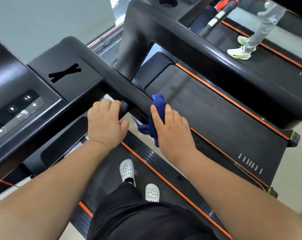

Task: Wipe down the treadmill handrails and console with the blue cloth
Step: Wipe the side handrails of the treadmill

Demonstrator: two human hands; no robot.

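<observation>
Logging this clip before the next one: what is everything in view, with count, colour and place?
console: one, black, white button marks, left
handrail: one, black, centre, running from the console
short grip: one, black, just below the handrail
blue cloth: one, blue, pressed on the handrail
other treadmills: two, black with orange stripes, right
another person's shoes: two, white and lime, top right
clogs: two, white, bottom centre
left hand: one, gripping the short grip
right hand: one, holding the blue cloth
</observation>
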